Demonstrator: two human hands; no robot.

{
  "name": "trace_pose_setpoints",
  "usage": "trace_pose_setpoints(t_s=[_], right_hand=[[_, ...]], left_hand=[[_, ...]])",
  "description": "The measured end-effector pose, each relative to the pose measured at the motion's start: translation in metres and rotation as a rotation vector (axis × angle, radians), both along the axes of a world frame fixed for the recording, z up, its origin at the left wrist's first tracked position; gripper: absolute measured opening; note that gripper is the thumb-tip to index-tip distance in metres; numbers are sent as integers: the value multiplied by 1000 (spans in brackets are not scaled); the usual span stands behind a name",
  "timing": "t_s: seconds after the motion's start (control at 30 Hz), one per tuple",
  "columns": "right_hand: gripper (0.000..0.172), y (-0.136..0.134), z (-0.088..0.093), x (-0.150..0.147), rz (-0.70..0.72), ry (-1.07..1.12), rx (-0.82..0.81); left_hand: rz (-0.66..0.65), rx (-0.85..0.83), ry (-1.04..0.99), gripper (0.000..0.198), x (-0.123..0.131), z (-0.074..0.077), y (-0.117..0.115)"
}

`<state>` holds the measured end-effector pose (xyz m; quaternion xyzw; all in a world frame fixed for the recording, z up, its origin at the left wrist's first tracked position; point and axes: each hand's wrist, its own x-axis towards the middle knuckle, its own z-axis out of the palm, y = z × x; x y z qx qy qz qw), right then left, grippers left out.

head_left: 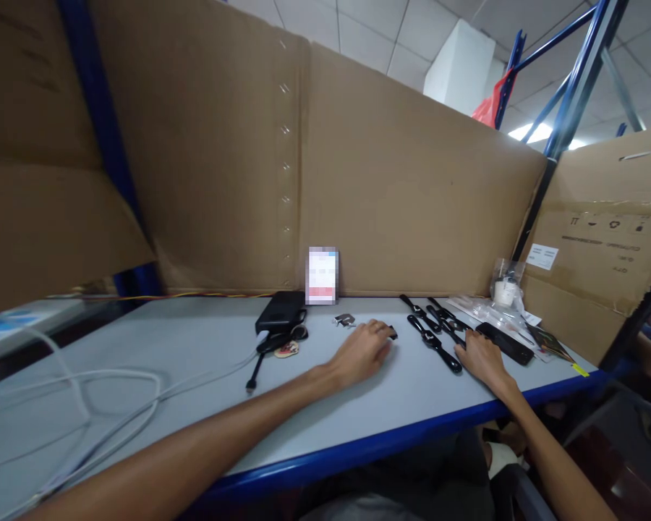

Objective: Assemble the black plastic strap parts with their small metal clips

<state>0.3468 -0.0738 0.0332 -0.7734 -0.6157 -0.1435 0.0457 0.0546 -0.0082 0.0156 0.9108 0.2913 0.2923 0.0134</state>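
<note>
My left hand [362, 353] is over the middle of the table, its fingers bent and closed on a small black piece [393, 333] that is mostly hidden. To the right, my right hand [484, 356] has its fingertips on the near end of a slim black wristwatch-like piece [451, 331]; its fingers are drawn together. Several similar black pieces with rounded ends and shiny middles lie between the hands, among them a long one [432, 343] set diagonally. A small heap of grey, metallic-looking bits [345, 319] sits behind my left hand.
A lit phone-like screen [322, 276] leans on the cardboard wall [412, 188]. Left of it lie a black box [281, 311], a short black cable [254, 373] and white cables [157, 394]. A black slab [504, 343] and clear plastic bags [491, 312] are at right, beside a carton [602, 253].
</note>
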Motion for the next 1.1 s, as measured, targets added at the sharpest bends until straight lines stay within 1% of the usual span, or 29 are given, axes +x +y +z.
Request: trace_pose_setpoints(t_s=[0.07, 0.17, 0.2, 0.27, 0.33, 0.47, 0.57, 0.67, 0.73, 0.83, 0.9, 0.97, 1.1], right_hand=[[38, 1, 1, 2, -12, 47, -43], [39, 4, 2, 6, -7, 59, -53], [39, 5, 2, 7, 0, 60, -55], [40, 4, 1, 8, 23, 62, -61], [39, 3, 1, 8, 43, 60, -57], [33, -1, 2, 3, 47, 46, -14], [34, -6, 5, -7, -3, 28, 44], [37, -20, 8, -22, -62, 35, 129], [36, -34, 10, -34, -31, 64, 139], [34, -53, 11, -54, 82, 112, 70], [33, -61, 10, -66, 152, 139, 22], [34, -64, 6, -74, 185, 143, -8], [36, -62, -5, -77, 183, 79, -10]], left_hand=[[149, -3, 18, 32, -13, -2, 22], [298, -13, 47, 35, -29, -10, 45], [341, -30, 73, 34, -32, -13, 50], [380, -73, 135, 33, -35, -19, 57], [364, -99, 184, 35, -36, -24, 61], [330, -77, 214, 38, -35, -30, 66], [333, -64, 201, 38, -34, -32, 68], [345, -57, 186, 37, -33, -35, 68], [353, -54, 188, 35, -33, -35, 67], [358, -49, 211, 35, -35, -35, 67], [361, -46, 245, 36, -36, -34, 66], [369, -52, 280, 37, -36, -33, 64], [354, -101, 271, 36, -36, -27, 60]])
